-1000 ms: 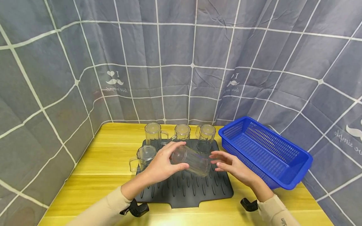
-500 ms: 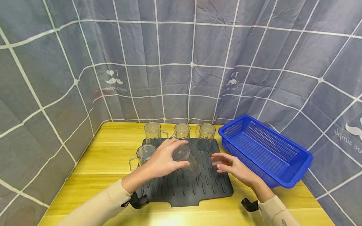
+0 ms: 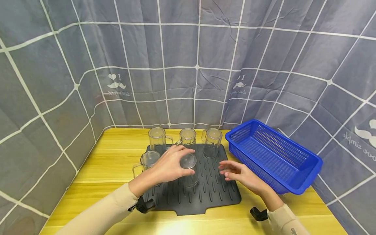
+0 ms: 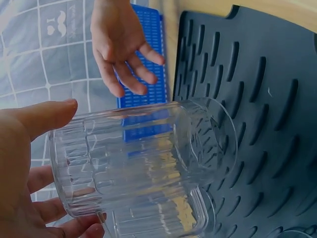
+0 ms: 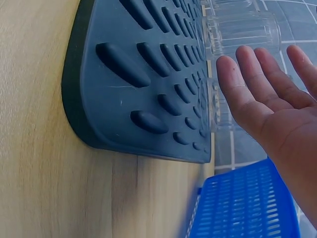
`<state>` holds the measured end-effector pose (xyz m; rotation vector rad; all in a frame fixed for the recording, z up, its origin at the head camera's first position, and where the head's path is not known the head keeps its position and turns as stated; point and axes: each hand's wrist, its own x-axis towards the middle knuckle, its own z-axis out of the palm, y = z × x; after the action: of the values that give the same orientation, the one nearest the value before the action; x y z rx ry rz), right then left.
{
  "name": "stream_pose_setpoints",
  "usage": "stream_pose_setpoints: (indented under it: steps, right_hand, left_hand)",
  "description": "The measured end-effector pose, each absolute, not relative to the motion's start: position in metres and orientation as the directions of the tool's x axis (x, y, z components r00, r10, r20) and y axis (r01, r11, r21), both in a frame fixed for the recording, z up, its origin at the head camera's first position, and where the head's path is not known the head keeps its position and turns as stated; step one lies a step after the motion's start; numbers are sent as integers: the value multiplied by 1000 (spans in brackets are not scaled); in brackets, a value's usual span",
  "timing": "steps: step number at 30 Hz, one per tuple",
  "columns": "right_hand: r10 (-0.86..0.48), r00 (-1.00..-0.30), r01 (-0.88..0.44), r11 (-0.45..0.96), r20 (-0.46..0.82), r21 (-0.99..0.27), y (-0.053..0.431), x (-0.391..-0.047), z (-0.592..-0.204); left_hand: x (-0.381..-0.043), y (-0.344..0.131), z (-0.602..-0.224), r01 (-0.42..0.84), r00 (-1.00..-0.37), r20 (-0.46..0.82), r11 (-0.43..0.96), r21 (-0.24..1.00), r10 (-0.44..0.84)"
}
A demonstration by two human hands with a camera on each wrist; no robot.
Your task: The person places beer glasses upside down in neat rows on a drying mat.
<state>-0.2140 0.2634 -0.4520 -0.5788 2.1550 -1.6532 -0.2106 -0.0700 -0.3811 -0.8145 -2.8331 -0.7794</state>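
My left hand grips a clear glass mug by its base end, thumb on one side and fingers on the other. The mug is upside down, its rim low over the ridged black mat; whether the rim touches the mat I cannot tell. In the left wrist view, the mug spans the middle, and its handle is mostly hidden. My right hand hovers by the mat's right edge with fingers relaxed, holding nothing. Three upturned mugs line the mat's back, including a right one; another mug stands left of my left hand.
A blue perforated basket stands on the right of the wooden table, close to my right hand. Behind and beside the table hangs a grey curtain with white grid lines.
My left hand has turned the mug from steeply tilted, rim pointing right, to nearly upright with its rim down over the mat. The right hand has hardly moved.
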Motion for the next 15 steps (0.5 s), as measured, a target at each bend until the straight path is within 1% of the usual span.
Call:
stream_pose_setpoints:
  steps: [7,15]
  right_hand:
    - [-528,-849,-109,222,-25,-969,261,-214,-453]
    - [-535,-844,-112,212,-20,-971,261,-216,-455]
  left_hand:
    - [-216,-67,-383,530,-847,220,752,392,483]
    - [-222,-65,-386,533,-845,182,760,372,503]
